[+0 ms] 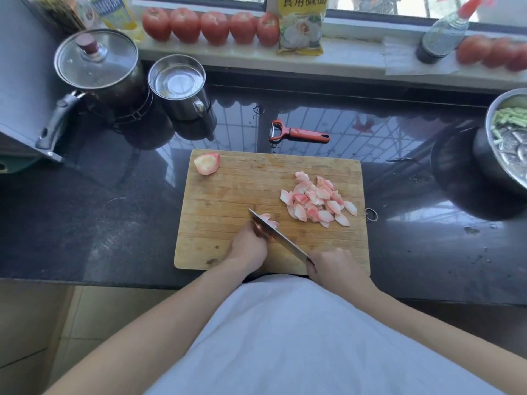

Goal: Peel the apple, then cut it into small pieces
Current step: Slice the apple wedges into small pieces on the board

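Observation:
A wooden cutting board (228, 195) lies on the dark counter. A heap of small pinkish apple pieces (318, 201) sits on its right half. One larger peeled apple chunk (207, 163) rests at the board's far left corner. My left hand (248, 246) presses down an apple slice (268, 219) near the board's middle, fingers curled on it. My right hand (333, 269) grips the handle of a knife (278, 236), whose blade slants up-left against the slice and my left fingers.
A red peeler (299, 134) lies just beyond the board. A lidded pot (97, 64) and a steel mug (178, 86) stand at the back left. A steel bowl of green strips (510, 135) is at the right. Tomatoes (211, 27), a yellow packet and a bottle line the windowsill.

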### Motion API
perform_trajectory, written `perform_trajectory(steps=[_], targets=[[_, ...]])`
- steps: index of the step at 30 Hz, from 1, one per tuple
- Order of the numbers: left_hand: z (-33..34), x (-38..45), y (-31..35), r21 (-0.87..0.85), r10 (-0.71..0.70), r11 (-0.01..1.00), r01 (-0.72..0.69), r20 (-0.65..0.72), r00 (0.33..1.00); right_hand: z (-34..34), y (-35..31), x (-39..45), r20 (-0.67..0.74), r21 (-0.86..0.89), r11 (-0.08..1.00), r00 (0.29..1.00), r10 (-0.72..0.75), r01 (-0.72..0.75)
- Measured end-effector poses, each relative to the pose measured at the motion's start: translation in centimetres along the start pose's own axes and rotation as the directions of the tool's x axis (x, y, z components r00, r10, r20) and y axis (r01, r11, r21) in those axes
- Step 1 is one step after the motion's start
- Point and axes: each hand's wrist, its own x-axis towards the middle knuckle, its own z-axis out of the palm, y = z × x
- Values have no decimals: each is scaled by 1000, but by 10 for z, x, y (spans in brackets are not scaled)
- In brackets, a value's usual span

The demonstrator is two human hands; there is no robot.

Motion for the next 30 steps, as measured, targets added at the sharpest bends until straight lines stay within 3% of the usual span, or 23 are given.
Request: perform_trajectory(steps=[7,11,13,20,30], targets=[[-2,-1,3,-29,-58,998,58,-5,998,8,-25,36,-72,14,1000,997,-14,15],[0,-2,6,11,-119,993,120,-68,991,4,-5,28,-135,147,975,973,185,-165],[0,-4,7,4,-131,991,132,-64,989,-1,1,24,-169,202,963,962,213,-178],[-3,-8,13,143,-136,979,143,-58,989,-10,-10,-3,-88,178,983,995,50,-33],[-2,-12,16,130,-130,982,136,-56,990,-11,-9,-5,-48,100,995,999,17,-12]])
